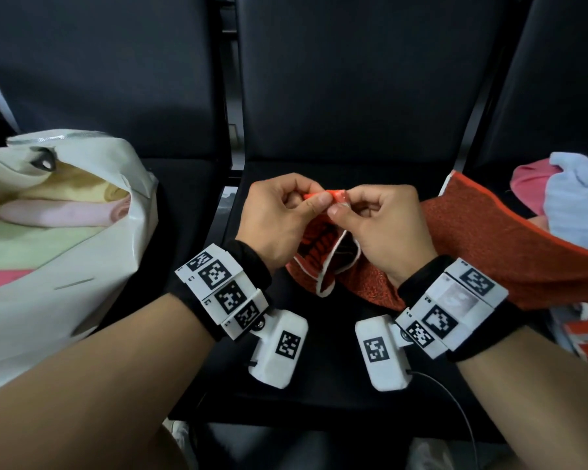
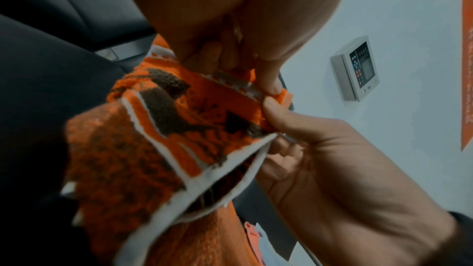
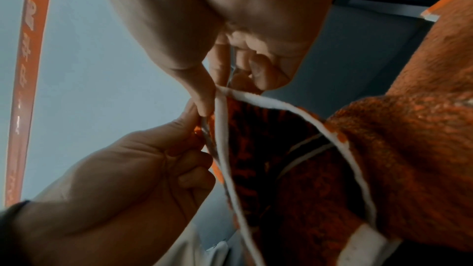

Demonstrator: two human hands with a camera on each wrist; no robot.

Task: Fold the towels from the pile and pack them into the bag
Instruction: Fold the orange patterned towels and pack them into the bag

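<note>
An orange towel (image 1: 472, 245) with a white hem and a brown pattern drapes from the right seat onto the middle seat. Just above the middle seat, my left hand (image 1: 314, 201) and right hand (image 1: 340, 207) meet and each pinches the towel's corner edge between thumb and forefinger. In the left wrist view, the left hand (image 2: 271, 88) pinches the orange towel (image 2: 153, 139) at its corner tab. In the right wrist view, the right hand (image 3: 207, 108) pinches the white hem of the orange towel (image 3: 396, 149). A white bag (image 1: 82, 266) stands open on the left seat.
Folded yellow, pink and green towels (image 1: 65, 212) lie inside the bag. The pile of pink and light blue towels (image 1: 577, 205) sits on the right seat. Black seat backs rise behind. The front of the middle seat (image 1: 319, 385) is bare. A cable runs from the right wrist camera.
</note>
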